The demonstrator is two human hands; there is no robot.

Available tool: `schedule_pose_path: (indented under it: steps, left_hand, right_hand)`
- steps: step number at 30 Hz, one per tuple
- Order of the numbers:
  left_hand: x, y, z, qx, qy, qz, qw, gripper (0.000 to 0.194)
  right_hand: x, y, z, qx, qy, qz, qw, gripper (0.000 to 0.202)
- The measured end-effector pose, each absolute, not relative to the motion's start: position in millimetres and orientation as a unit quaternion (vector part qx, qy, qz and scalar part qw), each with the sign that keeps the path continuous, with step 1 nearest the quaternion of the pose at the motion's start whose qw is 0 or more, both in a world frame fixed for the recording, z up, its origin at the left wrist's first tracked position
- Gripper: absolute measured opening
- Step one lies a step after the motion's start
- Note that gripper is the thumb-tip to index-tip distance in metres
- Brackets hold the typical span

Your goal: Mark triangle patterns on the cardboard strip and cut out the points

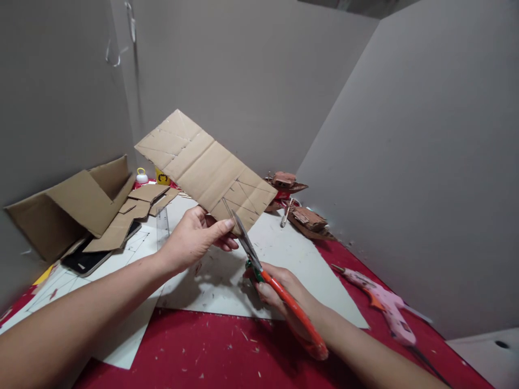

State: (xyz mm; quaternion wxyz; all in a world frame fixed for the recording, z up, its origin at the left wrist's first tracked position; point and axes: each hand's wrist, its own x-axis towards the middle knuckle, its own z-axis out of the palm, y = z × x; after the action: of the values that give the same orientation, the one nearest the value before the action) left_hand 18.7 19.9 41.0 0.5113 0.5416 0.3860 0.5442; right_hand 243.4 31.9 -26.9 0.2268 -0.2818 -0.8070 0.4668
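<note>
My left hand (203, 232) grips a rectangular piece of cardboard (206, 162) by its lower edge, thumb on the near face. Pencil lines mark both ends of the piece, which is tilted up above the table. My right hand (279, 292) is closed round a pair of scissors (292, 310) with an orange handle and some green near the pivot. The metal blades reach the cardboard's lower edge, right beside my left thumb. Whether the blades have cut into the cardboard at this spot, I cannot tell.
A pink glue gun (385, 308) lies at the right on the red cloth (203, 346). White paper (324, 281) covers the middle. Cardboard scraps (117, 227), a phone (89, 262) and a clear ruler (162, 224) lie left. Brown layered pieces (308, 217) stand behind. Grey walls (425, 135) enclose the table.
</note>
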Motion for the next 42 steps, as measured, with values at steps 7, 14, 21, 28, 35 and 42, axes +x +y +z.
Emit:
schedule_pose_path:
  steps: [7,14,21,28,35,42]
  left_hand:
    - [19.4,18.2,41.6,0.539,0.377,0.546,0.519,0.033]
    - [20.3,17.7,43.2,0.535,0.372,0.548,0.525,0.036]
    - [19.6,17.6,41.8,0.539,0.372,0.547,0.52,0.029]
    - [13.7,22.8,41.1,0.532,0.369,0.554,0.523,0.03]
    - [10.4,24.1,43.6,0.523,0.361,0.599,0.487,0.027]
    - [12.5,20.9,41.8,0.527,0.383,0.568,0.502,0.033]
  right_hand:
    - [242.2,30.2,-27.1,-0.282,-0.798,0.476,0.24,0.041]
    - [243.9,28.8,-32.1,-0.303,-0.787,0.479,0.243,0.04]
    - [241.6,24.7,-33.9,-0.315,-0.771,0.491,0.254,0.041]
    - [239.2,23.4,-32.5,-0.326,-0.773,0.475,0.264,0.041]
    - [242.1,26.5,-30.8,-0.302,-0.796,0.465,0.242,0.04]
    - [244.1,30.6,-29.6,-0.289,-0.824,0.431,0.228,0.033]
